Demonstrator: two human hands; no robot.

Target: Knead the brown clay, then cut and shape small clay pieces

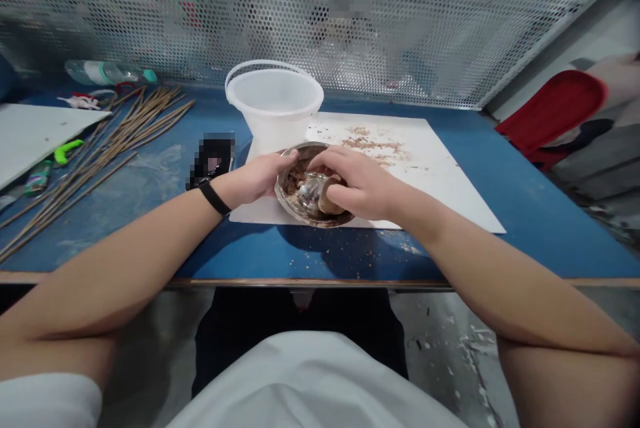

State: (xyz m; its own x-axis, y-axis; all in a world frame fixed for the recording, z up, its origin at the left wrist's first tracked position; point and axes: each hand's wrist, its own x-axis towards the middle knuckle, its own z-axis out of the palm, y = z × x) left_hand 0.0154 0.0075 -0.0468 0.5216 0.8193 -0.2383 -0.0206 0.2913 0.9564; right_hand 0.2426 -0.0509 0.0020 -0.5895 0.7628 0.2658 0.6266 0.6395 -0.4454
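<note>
Left hand: gripping the metal bowl at its rim, above the white board
Right hand: inside the bowl, fingers curled round a brownish piece, possibly wood

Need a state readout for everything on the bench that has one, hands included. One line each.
Left hand: gripping the bowl's side
Right hand: in the bowl, at a tan piece; grip partly hidden
Bowl: open, brown bits inside
Bucket: upright, open-topped
Bottle: on its side, capped
Sticks: loose, bunched pile
White board under bucket: flat, littered with brown crumbs
</note>
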